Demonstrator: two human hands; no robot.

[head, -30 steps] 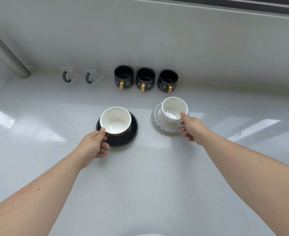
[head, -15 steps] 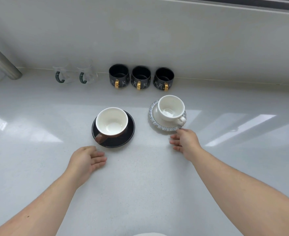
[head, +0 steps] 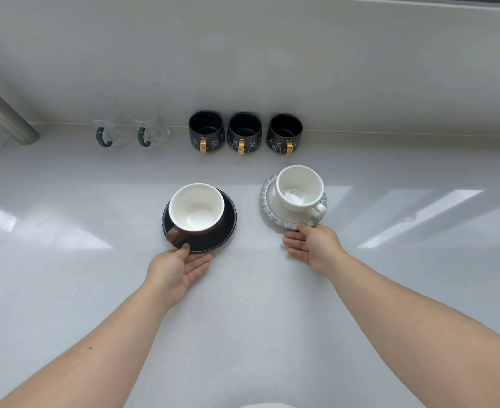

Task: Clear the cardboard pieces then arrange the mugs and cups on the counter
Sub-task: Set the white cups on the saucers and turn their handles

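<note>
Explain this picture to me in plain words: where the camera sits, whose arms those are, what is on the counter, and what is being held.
There is no machine here. The camera is worn on a person's head and looks down at their two bare arms over a white counter.

Against the back wall stand two clear glass mugs with green handles and three black mugs with gold handles. Nearer, a brown cup with a white inside sits on a black saucer, and a white cup sits on a grey patterned saucer.

Nothing is lifted. The left hand touches the black saucer's near edge; the right hand touches the grey saucer's near edge.
</note>
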